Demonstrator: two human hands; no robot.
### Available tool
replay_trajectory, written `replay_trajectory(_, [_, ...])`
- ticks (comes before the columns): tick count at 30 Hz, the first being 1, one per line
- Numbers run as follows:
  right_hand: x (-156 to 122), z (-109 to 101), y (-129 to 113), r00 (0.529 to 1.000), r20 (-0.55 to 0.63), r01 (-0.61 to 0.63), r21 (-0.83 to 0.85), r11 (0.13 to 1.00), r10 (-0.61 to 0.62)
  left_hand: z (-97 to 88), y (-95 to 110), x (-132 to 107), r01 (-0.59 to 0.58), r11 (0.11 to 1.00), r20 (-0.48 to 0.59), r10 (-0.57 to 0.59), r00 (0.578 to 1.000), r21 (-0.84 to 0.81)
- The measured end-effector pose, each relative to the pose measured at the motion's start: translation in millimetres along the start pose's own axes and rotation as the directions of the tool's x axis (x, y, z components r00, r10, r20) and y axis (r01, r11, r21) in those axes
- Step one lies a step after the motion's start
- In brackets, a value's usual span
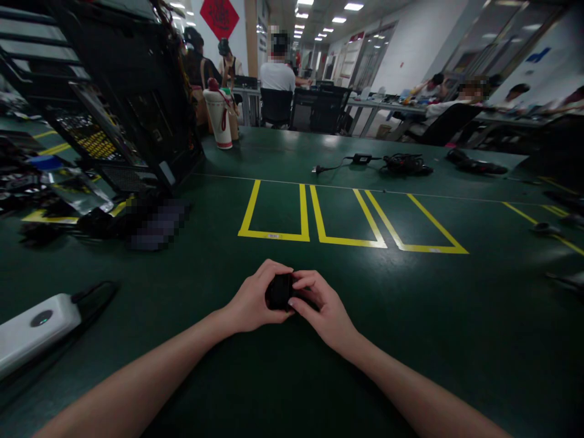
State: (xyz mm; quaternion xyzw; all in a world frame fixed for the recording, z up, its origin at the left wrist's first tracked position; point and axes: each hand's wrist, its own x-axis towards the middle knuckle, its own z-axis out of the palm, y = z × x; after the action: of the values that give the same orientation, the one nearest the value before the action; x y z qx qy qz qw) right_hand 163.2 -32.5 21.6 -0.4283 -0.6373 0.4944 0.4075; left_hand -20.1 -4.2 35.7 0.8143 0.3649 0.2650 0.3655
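Between my two hands is a small black boxy object (280, 292), its exact kind too dark to make out. My left hand (255, 298) wraps round its left side, thumb and fingers along its upper and lower edges. On the other side, my right hand (323, 307) touches its right edge with thumb and fingertips, the fingers curled in. Both hands are just above or on the dark green tabletop (283, 383), in front of the yellow tape outlines (274, 236). Part of the object is hidden by my fingers.
A black computer case (132, 91) stands at the left, near a clear bottle with a blue cap (73, 182). A white device (39, 328) lies near left. Farther back are a paper cup (219, 118), a power adapter (362, 159) and coiled cables (406, 164). Several people sit beyond.
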Motion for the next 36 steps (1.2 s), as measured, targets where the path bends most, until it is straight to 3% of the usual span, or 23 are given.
replay_trajectory(8, [-1.2, -2.3, 1.6, 0.998, 0.054, -0.018, -0.014, 1.0, 0.018, 1.4, -0.5, 1.1, 0.021, 1.0, 0.003, -0.021, 1.0, 0.0])
replay_trajectory(12, [-1.6, -1.0, 0.8, 1.0, 0.015, 0.01, -0.022, 1.0, -0.01, -0.7, 2.9, 1.4, 0.037, 0.999, 0.024, -0.037, 0.999, -0.008])
replay_trajectory(18, [2.1, -3.8, -2.1, 0.997, 0.05, -0.058, -0.022, 0.998, 0.059, 1.6, -1.8, 0.9, 0.022, 1.0, 0.013, -0.021, 1.0, -0.02])
replay_trajectory(22, [1.4, -5.2, 2.7, 0.997, 0.079, -0.015, 0.033, 0.999, 0.013, 4.2, -6.3, 0.8, -0.007, 1.0, -0.026, 0.007, 1.0, -0.009])
replay_trajectory(27, [0.2, -3.2, 4.7, 0.998, 0.038, 0.048, 0.034, 0.998, -0.049, 1.3, -1.4, 1.0, 0.019, 1.0, 0.013, -0.019, 1.0, 0.002])
replay_trajectory(31, [0.6, -1.8, 3.4, 0.999, 0.0, -0.041, 0.036, 0.999, 0.041, 1.1, 0.0, 0.2, 0.018, 1.0, 0.003, -0.018, 1.0, 0.0])
replay_trajectory(36, [0.3, -1.2, 5.9, 0.995, 0.08, -0.072, 0.091, 0.993, 0.064, 2.5, -0.6, -2.2, 0.021, 1.0, 0.003, -0.021, 1.0, -0.005])
